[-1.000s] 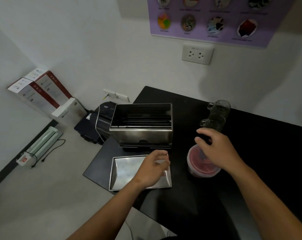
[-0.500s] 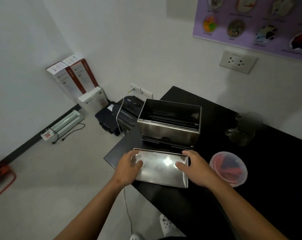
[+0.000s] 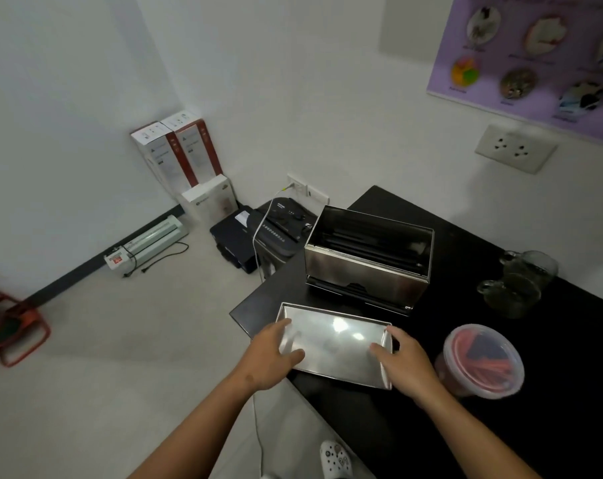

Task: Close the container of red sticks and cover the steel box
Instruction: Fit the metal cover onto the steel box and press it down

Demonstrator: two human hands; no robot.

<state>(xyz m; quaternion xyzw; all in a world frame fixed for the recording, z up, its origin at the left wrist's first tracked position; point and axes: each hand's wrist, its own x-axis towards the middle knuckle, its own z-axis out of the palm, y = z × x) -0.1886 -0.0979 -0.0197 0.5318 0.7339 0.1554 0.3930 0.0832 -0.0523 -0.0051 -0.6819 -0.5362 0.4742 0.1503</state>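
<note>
A flat steel lid (image 3: 334, 344) lies upside down near the front corner of the black table (image 3: 466, 426). My left hand (image 3: 270, 354) grips its left end and my right hand (image 3: 405, 361) grips its right end. Behind the lid stands the open steel box (image 3: 367, 264), its dark inside showing. To the right sits a round clear plastic container (image 3: 480, 363) with red sticks inside and a lid resting on top.
Two glass mugs (image 3: 518, 285) stand at the back right of the table. On the floor to the left are a black shredder (image 3: 279, 233), a printer, cardboard boxes (image 3: 186, 160), a laminator (image 3: 144, 243) and a red stool (image 3: 13, 330). The table's corner is close to my left hand.
My right hand left the red-stick container and moved to the steel lid's right end. My left hand shifted to its left end. The view swung left.
</note>
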